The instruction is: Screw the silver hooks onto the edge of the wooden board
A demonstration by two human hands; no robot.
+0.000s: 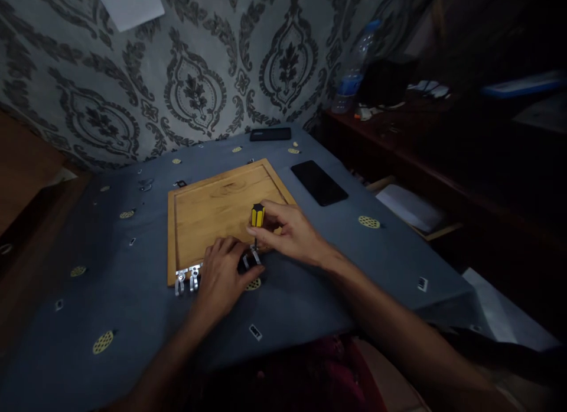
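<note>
My right hand is closed round a screwdriver with a yellow and black handle, held upright. Its tip meets a silver metal hook on the near edge of a wooden board. My left hand lies over that same edge, fingers resting on the wood and thumb spread apart beside the hook. Left of it, two more silver hooks sit along the edge, their curved ends hanging over. Whatever lies beneath my left palm is hidden.
A dark smartphone lies right of the board, and a black phone case lies near the wall. Small metal pieces rest on the blue tablecloth. A plastic bottle stands on the dark red desk at the right.
</note>
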